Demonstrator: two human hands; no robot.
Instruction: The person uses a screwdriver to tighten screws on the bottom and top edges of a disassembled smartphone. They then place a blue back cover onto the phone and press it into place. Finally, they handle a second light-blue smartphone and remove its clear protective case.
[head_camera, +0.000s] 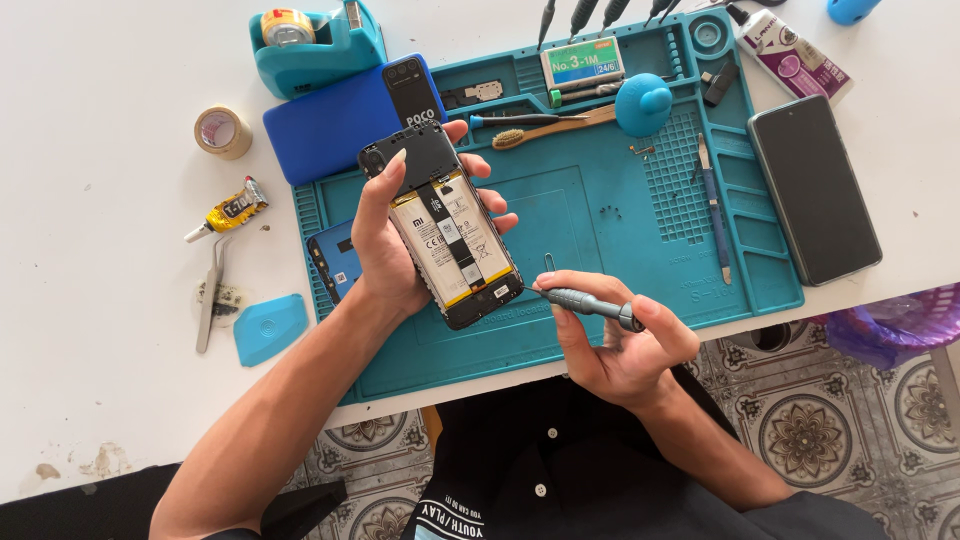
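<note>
Between the two hands, above the blue work mat (610, 215) on the white table (90, 330), an opened phone (447, 228) is held tilted with its back cover off, so the battery and a dark flex strip down its middle are exposed. The left hand (385, 250) wraps it from behind: thumb along the near edge, fingers (490, 200) curled over the far edge, closed firmly on the body. The right hand (620, 345) pinches a small grey screwdriver (590, 303), fingers closed round the handle, with the tip touching or just beside the phone's lower corner; actual contact cannot be resolved.

Step in hand, as judged: working a screw or fastening at the bottom end of the opened phone. The next move would call for a steady left-hand hold and the tip kept square in the screw head, with light pressure, since the battery lies just beside it.

Beyond the left fingers lie a blue back cover (325, 125) and a toothbrush (550, 125). The mat's far compartments hold a small labelled box (582, 62), a round blue blower (642, 103) and loose small parts too small to name. A tape dispenser (315, 45) carries a roll; a second phone (813, 190) lies face up, well to the right of the right fingers. Left of the left hand are a glue tube (230, 208), tweezers (210, 295) and a blue pry pick (268, 327).
</note>
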